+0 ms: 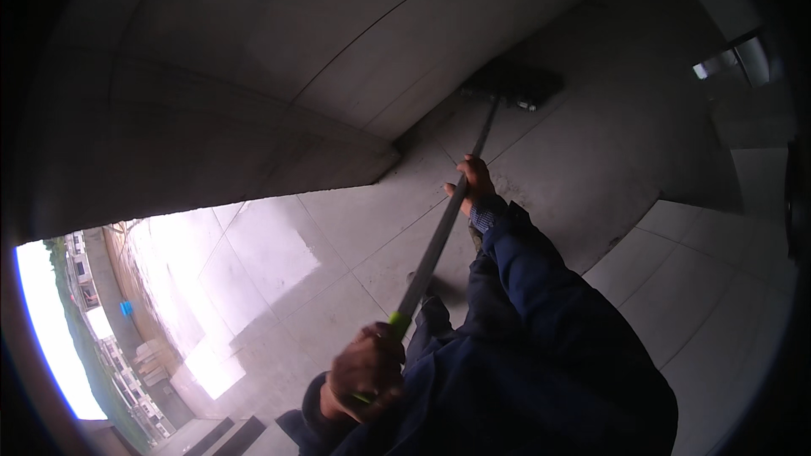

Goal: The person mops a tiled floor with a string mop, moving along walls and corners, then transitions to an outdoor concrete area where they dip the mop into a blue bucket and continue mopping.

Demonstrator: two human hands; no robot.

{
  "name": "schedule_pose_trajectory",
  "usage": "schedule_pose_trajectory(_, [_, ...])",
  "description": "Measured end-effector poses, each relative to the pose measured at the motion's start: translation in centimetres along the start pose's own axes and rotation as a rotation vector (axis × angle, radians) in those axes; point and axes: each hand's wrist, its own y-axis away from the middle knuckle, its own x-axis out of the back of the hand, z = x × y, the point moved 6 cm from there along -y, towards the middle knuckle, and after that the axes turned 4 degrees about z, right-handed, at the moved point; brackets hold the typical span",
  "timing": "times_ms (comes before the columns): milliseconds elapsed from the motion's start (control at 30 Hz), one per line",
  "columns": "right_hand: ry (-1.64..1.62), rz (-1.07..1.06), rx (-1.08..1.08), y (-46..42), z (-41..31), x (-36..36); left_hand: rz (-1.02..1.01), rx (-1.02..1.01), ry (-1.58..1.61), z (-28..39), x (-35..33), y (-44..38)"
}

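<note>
A long grey pole [440, 228] with a green grip [398, 323] runs away from me across the tiled floor. My left hand [367, 370] is closed around the grip end, close to my body, and looks blurred. Farther along, my right hand [476, 183] holds the pole, its fingers curled about it. At the far end is a wide, dark head [513, 79], a push broom's or a mop's; the dim light hides which. It rests on the floor near the base of the wall. A small pale bit [526, 106] shows at its near edge.
A grey panelled wall [266, 82] with a projecting corner [389, 155] stands to the left. Large pale tiles [355, 266] cover the floor, with bright sunlight [266, 247] at left. Tiled wall [690, 253] lies at right. Buildings [120, 361] show outside. My shoe [437, 285] is below the pole.
</note>
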Motion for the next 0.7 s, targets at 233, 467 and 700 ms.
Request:
schedule_pose_trajectory(233, [0.044,-0.118,-0.02,4.3,-5.8,-6.0,0.0,0.076,-0.055,-0.7,5.6,9.2])
schedule_pose_trajectory(467, [0.023,-0.282,-0.058,10.8,-15.5,-10.7,0.159,0.032,-0.088,4.8,9.6,15.2])
schedule_pose_trajectory(700, [-0.128,-0.41,0.186,16.9,-21.0,-15.6,0.363,-0.144,-0.105,9.7,14.9,19.5])
